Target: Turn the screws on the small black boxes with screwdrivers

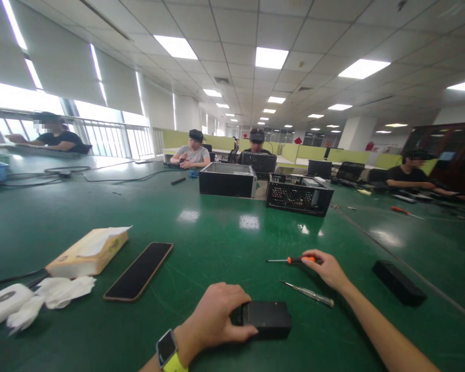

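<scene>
My left hand [220, 315], with a watch [166, 349] on its wrist, grips the left end of a small black box [269, 318] on the green table. What the fingers cover at that end is hidden. My right hand [325, 266] has its fingers closed on the handle of an orange and black screwdriver [294, 260], whose shaft points left, low over the table. Between the two hands lies a slim screwdriver with a clear handle [310, 294]. Right of my right forearm rests a second black block [399, 281].
To the left lie a phone [139, 271], a tissue pack [89, 253], crumpled tissues [62, 294] and a white device [5, 305]. Two computer cases, one closed [227, 181] and one open [298, 194], stand ahead. Another screwdriver [401, 210] lies far right. Several people sit around the table.
</scene>
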`<state>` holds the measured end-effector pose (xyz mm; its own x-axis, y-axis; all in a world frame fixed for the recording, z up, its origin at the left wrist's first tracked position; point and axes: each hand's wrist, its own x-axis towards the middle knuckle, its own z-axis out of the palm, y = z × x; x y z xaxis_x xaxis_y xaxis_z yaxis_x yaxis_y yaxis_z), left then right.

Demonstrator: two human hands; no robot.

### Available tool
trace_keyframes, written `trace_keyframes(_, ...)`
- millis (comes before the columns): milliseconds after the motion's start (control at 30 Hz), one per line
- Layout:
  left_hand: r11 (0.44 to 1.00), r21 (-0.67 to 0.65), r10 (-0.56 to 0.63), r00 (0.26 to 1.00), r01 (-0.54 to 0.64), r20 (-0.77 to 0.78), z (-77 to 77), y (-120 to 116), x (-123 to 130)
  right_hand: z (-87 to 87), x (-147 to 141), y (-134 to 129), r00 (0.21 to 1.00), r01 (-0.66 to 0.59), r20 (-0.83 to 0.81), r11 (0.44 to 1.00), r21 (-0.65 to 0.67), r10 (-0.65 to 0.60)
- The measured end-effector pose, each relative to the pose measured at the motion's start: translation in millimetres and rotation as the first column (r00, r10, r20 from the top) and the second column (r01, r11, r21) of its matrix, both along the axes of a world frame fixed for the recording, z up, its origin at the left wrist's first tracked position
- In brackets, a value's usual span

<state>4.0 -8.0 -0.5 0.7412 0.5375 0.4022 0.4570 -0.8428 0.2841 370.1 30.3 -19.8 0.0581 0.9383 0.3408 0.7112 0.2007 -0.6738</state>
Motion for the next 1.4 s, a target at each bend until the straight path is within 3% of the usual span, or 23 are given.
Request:
trace_keyframes(100, 1.0, -0.001, -0.004, 1.0, 0.004, -0.016, 2.5, -1, 0, -11.4, 2, -6, 1.0, -0.005, 0.019, 1.0, -0.02, 0.005)
trace_keyframes(233, 1.0, 0.0, -0.001, 1.0, 0.001, -0.018, 1.7, 0, -1, -9.2, 1, -26, 0.997, 0.029, 0.072, 0.999, 0.015, -0.03)
trace_keyframes(400, 1.0, -0.001, -0.02, 1.0, 0.02, -0.012, 0.8, 1, -1, 4.9, -7, -65, 0.956, -0.182, 0.211, 0.976, -0.117, 0.203)
trace_keyframes(500, 1.0, 0.004, -0.031, 0.999, 0.031, -0.009, 2.0, 1, 0, 18.8, -10, -79, 0.918, -0.275, 0.225, 0.933, -0.234, 0.327)
trace_keyframes(667, 0.999, 0.009, -0.049, 0.999, 0.049, -0.018, 2.7, 1, 0, 41.6, -9, -90, 0.88, -0.455, -0.067, 0.797, -0.396, 0.47)
trace_keyframes(733, 0.999, 0.021, -0.05, 0.999, 0.05, -0.02, 2.1, 1, -1, 44.5, -12, -93, 0.841, -0.531, -0.153, 0.737, -0.418, 0.52)
trace_keyframes(833, 0.999, 0.027, -0.042, 0.999, 0.043, -0.031, 1.6, 1, -1, 43.6, -18, -95, 0.809, -0.58, -0.197, 0.697, -0.421, 0.554)
trace_keyframes(1000, 0.999, 0.02, -0.049, 0.998, 0.05, -0.025, 2.4, 0, -1, 43.4, -20, -92, 0.823, -0.56, -0.19, 0.706, -0.433, 0.536)
trace_keyframes(1133, 0.998, 0.017, -0.052, 0.999, 0.053, -0.014, 2.0, 0, -1, 44.1, -21, -92, 0.849, -0.523, -0.169, 0.749, -0.407, 0.501)
trace_keyframes(1400, 0.999, 0.016, -0.035, 0.999, 0.034, 0.014, -3.3, 3, -1, 36.5, -44, -95, 0.865, -0.493, -0.097, 0.798, -0.346, 0.493)
